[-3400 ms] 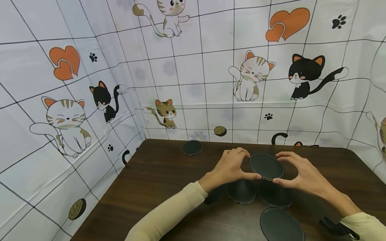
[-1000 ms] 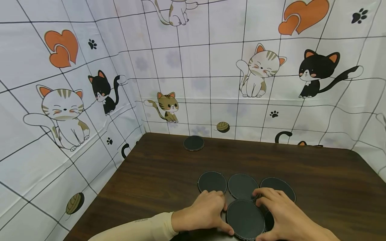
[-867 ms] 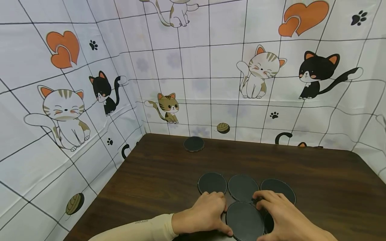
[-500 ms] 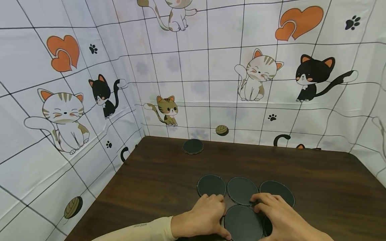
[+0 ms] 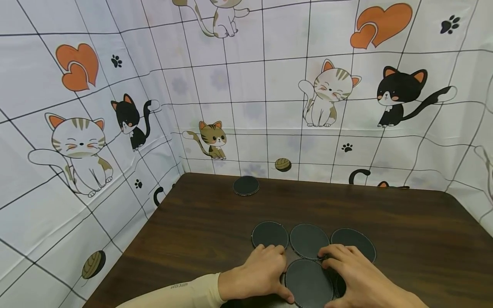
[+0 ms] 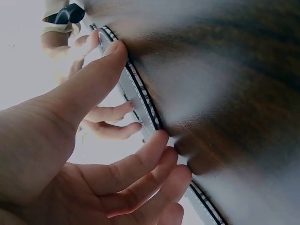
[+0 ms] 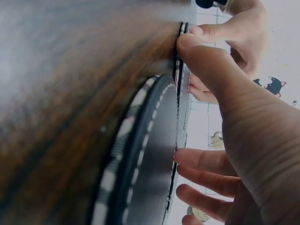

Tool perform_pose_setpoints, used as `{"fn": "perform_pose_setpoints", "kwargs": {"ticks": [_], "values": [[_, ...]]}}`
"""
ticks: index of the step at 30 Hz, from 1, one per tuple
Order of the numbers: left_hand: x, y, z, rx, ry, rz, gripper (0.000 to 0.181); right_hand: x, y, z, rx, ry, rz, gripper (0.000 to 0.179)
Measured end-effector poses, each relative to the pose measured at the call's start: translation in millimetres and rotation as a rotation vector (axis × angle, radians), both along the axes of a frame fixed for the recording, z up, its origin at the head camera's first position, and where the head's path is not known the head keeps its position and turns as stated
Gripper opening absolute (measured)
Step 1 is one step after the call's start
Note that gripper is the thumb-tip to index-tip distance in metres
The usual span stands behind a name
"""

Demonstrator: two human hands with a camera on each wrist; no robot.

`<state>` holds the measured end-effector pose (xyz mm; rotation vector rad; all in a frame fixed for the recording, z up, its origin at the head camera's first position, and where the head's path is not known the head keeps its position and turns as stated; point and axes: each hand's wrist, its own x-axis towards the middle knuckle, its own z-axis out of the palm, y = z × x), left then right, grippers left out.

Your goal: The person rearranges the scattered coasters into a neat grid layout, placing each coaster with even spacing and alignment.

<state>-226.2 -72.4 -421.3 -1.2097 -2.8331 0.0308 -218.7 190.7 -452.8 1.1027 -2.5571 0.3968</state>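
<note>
A round dark coaster point(image 5: 309, 282) with a stitched rim lies at the front of the group on the table, framed by both hands. My left hand point(image 5: 256, 273) holds its left edge, thumb near the front and fingers farther back. My right hand point(image 5: 362, 278) holds the right side in the same way, partly covering another coaster point(image 5: 340, 286) beside it. In the right wrist view, that neighbouring coaster point(image 7: 154, 154) shows a checkered side edge. Behind lie a left coaster point(image 5: 270, 234), a middle coaster point(image 5: 309, 240) and a right coaster point(image 5: 354, 241), side by side.
One more coaster point(image 5: 245, 185) lies alone near the back edge of the dark wooden table point(image 5: 200, 222). A white cloth point(image 5: 246, 85) printed with cats and grid lines hangs behind and to the left of the table.
Both hands held the coaster raised over the back row 3.4 seconds ago; it has come down toward me, in front of that row. Over the last second the hands have hardly moved.
</note>
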Motion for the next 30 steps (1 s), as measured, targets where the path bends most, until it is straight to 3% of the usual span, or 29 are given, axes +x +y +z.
{"fn": "perform_pose_setpoints", "kwargs": {"ticks": [9, 21, 26, 30], "values": [[1.4, 0.0, 0.9, -0.007, -0.014, 0.010, 0.053, -1.8, 1, 1.1, 0.017, 0.015, -0.005, 0.072], [2.9, 0.7, -0.1, -0.019, 0.023, 0.010, 0.058, -2.8, 3, 3.3, 0.038, 0.004, -0.002, 0.073], [2.1, -0.2, 2.6, 0.024, -0.016, 0.010, 0.057, -3.1, 4, 6.5, 0.043, -0.014, 0.000, 0.071], [-5.1, -2.9, 8.4, 0.090, -0.065, 0.023, 0.058, -6.7, 5, 11.4, -0.009, -0.014, -0.014, 0.063]]}}
